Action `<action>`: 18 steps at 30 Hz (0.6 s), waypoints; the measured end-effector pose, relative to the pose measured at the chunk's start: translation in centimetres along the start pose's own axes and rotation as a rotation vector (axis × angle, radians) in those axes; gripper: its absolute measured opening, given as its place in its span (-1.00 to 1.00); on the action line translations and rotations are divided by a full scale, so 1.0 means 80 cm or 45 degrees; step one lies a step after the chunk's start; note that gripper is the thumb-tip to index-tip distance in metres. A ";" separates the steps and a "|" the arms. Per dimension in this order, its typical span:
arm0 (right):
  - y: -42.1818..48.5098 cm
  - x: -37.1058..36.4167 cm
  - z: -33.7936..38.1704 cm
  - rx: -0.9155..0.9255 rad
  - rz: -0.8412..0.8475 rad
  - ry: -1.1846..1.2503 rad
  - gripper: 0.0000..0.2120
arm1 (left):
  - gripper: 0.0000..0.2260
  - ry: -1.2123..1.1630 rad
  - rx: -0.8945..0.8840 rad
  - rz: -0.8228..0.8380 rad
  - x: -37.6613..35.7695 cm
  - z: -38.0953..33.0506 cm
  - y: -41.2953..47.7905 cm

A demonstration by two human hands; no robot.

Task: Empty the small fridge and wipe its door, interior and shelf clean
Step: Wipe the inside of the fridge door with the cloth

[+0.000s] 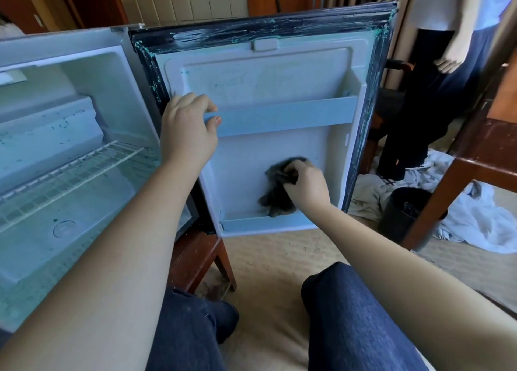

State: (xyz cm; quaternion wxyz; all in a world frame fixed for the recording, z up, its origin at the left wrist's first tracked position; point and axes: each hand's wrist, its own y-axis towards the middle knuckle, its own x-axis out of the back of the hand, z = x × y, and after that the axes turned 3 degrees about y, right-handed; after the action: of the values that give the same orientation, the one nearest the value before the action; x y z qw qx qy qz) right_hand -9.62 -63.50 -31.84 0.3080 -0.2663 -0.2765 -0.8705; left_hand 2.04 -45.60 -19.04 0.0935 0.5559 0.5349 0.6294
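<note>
While the left hand (187, 127) grips the end of the pale rail (285, 116) on the open fridge door (265, 74), fingers curled over its top and thumb laid across its front, the right hand (306, 184) is lower and further right, its fingers bunched round a dark grey cloth (277, 200). That cloth is pressed flat against the door's lower inner panel, its bottom edge hanging down to the ledge just under the right hand. The dark seal round the door's rim is streaked with pale and greenish smears.

Left of the left hand the fridge interior (84, 225) stands open, with the white wire shelf (70, 172) seated across it and small dark specks on the walls and floor. Below the left wrist a wooden stand (201, 258) shows under the fridge. Right of the right hand, past the door's edge, a black bin (405, 211) sits on the floor beside crumpled white linen (475, 225) – and another person (436, 62) stands behind it.
</note>
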 end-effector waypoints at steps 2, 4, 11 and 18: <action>0.008 0.019 0.027 0.151 -0.182 0.070 -0.78 | -0.93 -0.008 0.000 -0.002 0.001 0.000 -0.001; 0.013 0.029 0.049 0.273 -0.347 0.110 -0.74 | -0.92 -0.003 0.005 -0.004 0.002 -0.002 0.000; -0.002 0.014 0.007 -0.178 -0.180 -0.073 -0.69 | -0.91 0.014 0.014 0.000 0.000 -0.004 0.000; -0.006 0.027 0.013 -0.086 -0.373 0.176 -0.66 | -0.94 0.037 -0.031 -0.033 -0.004 -0.001 -0.004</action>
State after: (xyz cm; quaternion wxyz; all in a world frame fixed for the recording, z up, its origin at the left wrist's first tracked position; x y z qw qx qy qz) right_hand -11.12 -63.33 -29.86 0.1869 -0.1729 -0.2612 -0.9311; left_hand 1.91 -45.74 -19.48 0.1005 0.5388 0.5356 0.6425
